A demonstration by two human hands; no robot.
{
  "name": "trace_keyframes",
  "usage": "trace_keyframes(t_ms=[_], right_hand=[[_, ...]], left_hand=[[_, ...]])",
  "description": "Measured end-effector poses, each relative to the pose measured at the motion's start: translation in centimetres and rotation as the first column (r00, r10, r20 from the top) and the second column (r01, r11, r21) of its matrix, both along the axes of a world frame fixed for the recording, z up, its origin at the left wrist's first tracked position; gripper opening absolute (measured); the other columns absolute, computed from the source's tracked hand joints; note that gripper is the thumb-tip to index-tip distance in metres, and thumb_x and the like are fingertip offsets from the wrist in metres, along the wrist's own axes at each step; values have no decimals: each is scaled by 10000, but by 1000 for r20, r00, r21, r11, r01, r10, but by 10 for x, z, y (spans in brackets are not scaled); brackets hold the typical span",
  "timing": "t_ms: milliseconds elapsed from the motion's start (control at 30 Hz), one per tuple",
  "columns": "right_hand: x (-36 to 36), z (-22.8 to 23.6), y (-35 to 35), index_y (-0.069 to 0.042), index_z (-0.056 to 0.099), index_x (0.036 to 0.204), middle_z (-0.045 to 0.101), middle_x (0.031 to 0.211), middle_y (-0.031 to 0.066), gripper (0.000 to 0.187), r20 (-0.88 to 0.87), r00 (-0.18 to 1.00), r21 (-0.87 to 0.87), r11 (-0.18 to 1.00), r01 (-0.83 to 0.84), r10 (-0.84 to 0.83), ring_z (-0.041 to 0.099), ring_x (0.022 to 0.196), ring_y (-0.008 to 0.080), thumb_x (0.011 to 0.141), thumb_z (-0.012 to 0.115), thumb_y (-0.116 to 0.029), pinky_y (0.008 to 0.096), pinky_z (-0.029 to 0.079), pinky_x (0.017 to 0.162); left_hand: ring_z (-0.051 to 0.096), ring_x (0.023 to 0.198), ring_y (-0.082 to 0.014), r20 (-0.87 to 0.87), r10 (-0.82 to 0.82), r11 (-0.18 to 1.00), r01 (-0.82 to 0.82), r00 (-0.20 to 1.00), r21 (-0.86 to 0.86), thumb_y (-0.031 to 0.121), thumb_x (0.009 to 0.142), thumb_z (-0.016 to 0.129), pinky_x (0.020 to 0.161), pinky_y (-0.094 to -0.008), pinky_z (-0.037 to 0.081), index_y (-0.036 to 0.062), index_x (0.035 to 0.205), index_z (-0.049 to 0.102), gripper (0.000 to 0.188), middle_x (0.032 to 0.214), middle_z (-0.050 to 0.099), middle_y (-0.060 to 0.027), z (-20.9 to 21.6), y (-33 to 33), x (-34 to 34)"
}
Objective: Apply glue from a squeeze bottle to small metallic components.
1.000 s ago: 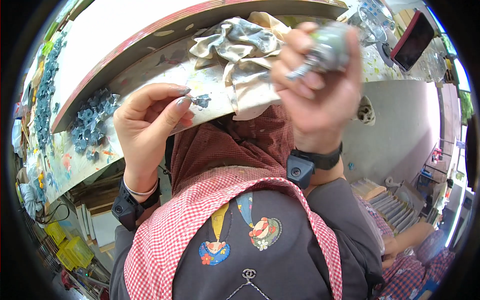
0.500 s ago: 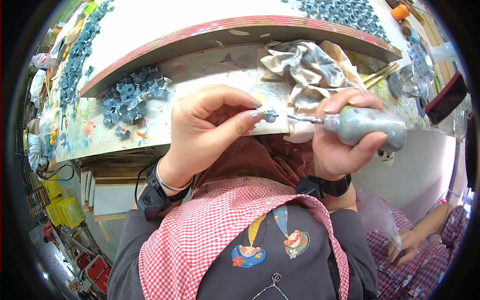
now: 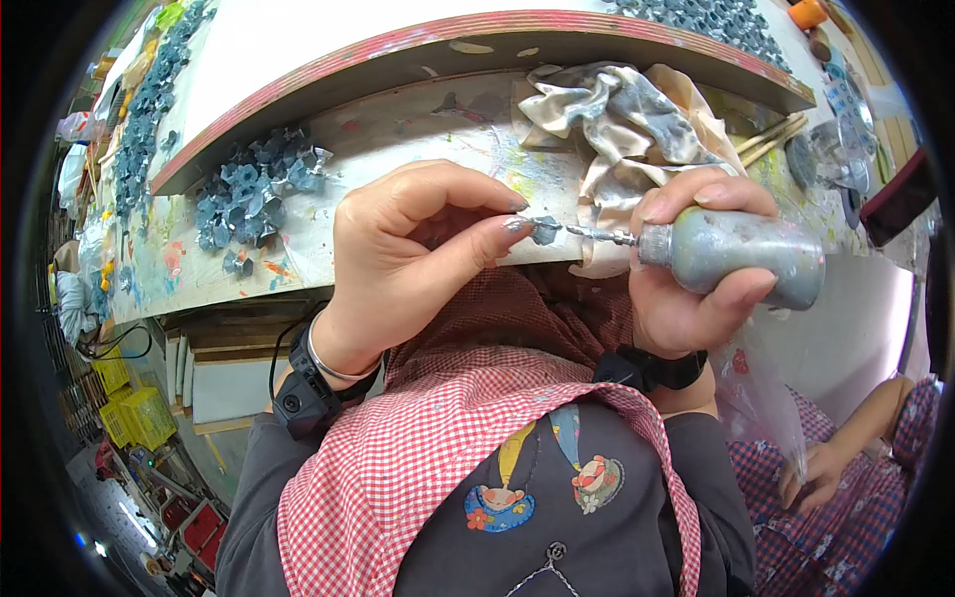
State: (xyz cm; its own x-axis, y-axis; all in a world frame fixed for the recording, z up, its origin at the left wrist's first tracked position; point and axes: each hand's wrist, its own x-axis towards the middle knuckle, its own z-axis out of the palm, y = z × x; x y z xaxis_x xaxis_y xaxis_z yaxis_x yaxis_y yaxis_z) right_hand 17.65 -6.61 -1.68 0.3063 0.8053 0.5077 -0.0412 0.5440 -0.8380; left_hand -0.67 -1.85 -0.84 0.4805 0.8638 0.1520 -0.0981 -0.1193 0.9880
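Between thumb and forefinger, my left hand [image 3: 418,249] pinches a small blue-grey flower-shaped piece [image 3: 544,231], which sticks out to the right of the fingertips. My right hand [image 3: 686,289] is wrapped round a grey paint-smeared squeeze bottle [image 3: 756,257] that lies sideways, its thin metal nozzle [image 3: 602,235] aimed left. The nozzle's tip is at the flower piece or just short of it; I cannot tell if they touch. A pile of similar blue-grey flower pieces [image 3: 244,199] lies on the paint-stained table [image 3: 388,129] beyond my left hand.
A long wooden bar [image 3: 398,55] with a red-streaked edge crosses the table. A crumpled stained cloth [image 3: 627,119] lies near my right hand, beside thin wooden sticks [image 3: 771,137]. More flower pieces [image 3: 696,30] cover the far side. Another person's hand [image 3: 811,478] is at lower right.
The gap between the nozzle tip and the flower piece has closed almost fully. The flower piece has shifted slightly right. The bottle stays in my right hand, also slightly farther right.
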Motion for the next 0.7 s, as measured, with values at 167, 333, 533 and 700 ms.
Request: trace_keyframes(t_ms=[167, 333, 533, 700], right_hand=[[7, 6, 1, -16, 456, 970, 525, 757, 148, 566, -151, 985, -6, 996, -86, 84, 480, 558, 152, 821, 438, -561, 214, 396, 445], [10, 10, 1, -9, 458, 965, 543, 757, 159, 501, -331, 934, 2, 989, -145, 137, 472, 514, 137, 871, 388, -496, 206, 392, 437], [17, 7, 4, -29, 481, 937, 554, 743, 135, 473, -483, 852, -2, 973, -232, 202, 490, 512, 125, 877, 390, -490, 213, 410, 434], [17, 11, 2, -78, 507, 912, 557, 712, 106, 403, -683, 704, -19, 958, -285, 195, 509, 516, 123, 876, 413, -468, 207, 409, 419]], left_hand=[[593, 656, -78, 5, 63, 992, -62, 998, -111, -63, 754, 605, 571, -176, 489, -47, 886, 602, 133, 785, 621, -71, 3, -5, 2], [603, 643, -94, 57, 56, 994, -50, 997, -92, -46, 763, 607, 560, -188, 504, -53, 889, 592, 127, 782, 623, -80, 1, -6, 4], [595, 608, -98, 14, 121, 991, -120, 993, -60, -41, 770, 601, 537, -202, 501, -40, 874, 585, 105, 746, 607, -66, -4, -7, 1], [573, 555, -99, -24, 106, 992, -107, 994, -72, -30, 766, 593, 492, -204, 466, -31, 820, 576, 57, 690, 587, -57, 2, -8, -1]])
